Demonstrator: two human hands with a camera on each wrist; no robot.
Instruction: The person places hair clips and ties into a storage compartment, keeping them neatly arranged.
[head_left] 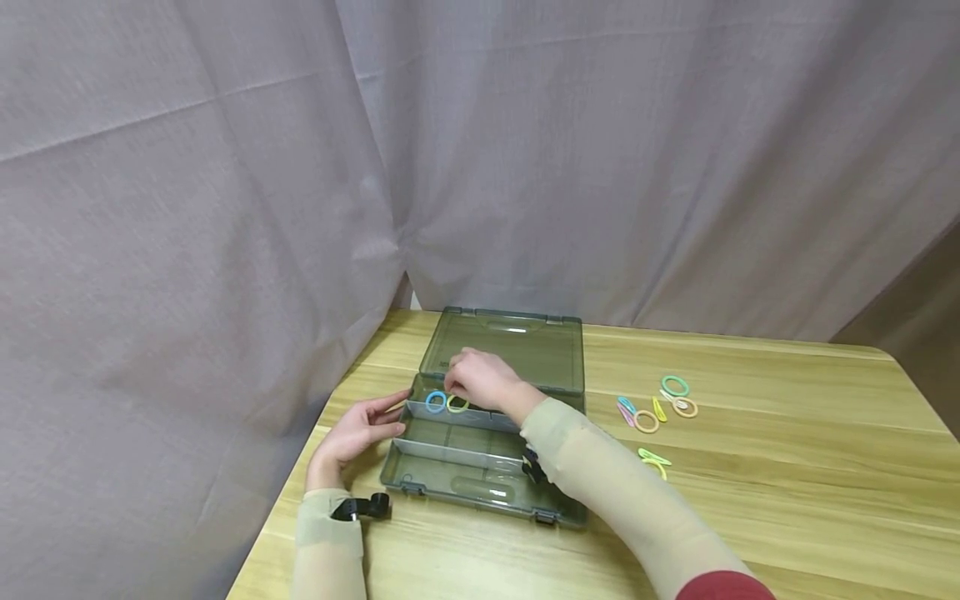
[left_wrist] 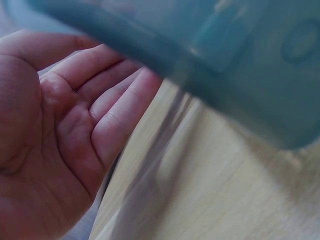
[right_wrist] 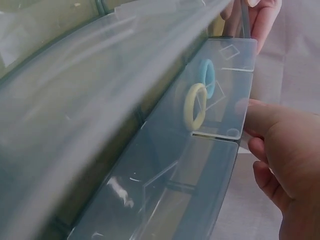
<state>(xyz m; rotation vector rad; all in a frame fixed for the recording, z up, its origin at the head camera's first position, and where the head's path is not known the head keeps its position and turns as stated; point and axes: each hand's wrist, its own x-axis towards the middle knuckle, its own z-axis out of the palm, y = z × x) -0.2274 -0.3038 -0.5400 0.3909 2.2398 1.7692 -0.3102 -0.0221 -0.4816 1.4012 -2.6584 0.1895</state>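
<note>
An opened, see-through grey-green divided box [head_left: 461, 433] lies on the table, its lid [head_left: 517, 346] folded back. Along its left side is my left hand [head_left: 362, 429], fingers fairly straight and touching the wall; in the left wrist view the palm faces the box edge. My right hand [head_left: 483, 379] reaches over the back row, at its left end. In the right wrist view its index finger [right_wrist: 260, 115] extends to the wall and the other fingers curl loosely, with nothing seen in them. A blue ring [head_left: 436, 402] and a yellow ring [head_left: 457, 403] sit in that end compartment, apart from the fingers.
Right of the box lie a green ring [head_left: 675, 386], orange rings [head_left: 647, 422], a yellow ring [head_left: 657, 469] and several small hair clips [head_left: 659, 409] on the wooden table [head_left: 780, 450]. A grey curtain [head_left: 525, 167] hangs behind and along the left.
</note>
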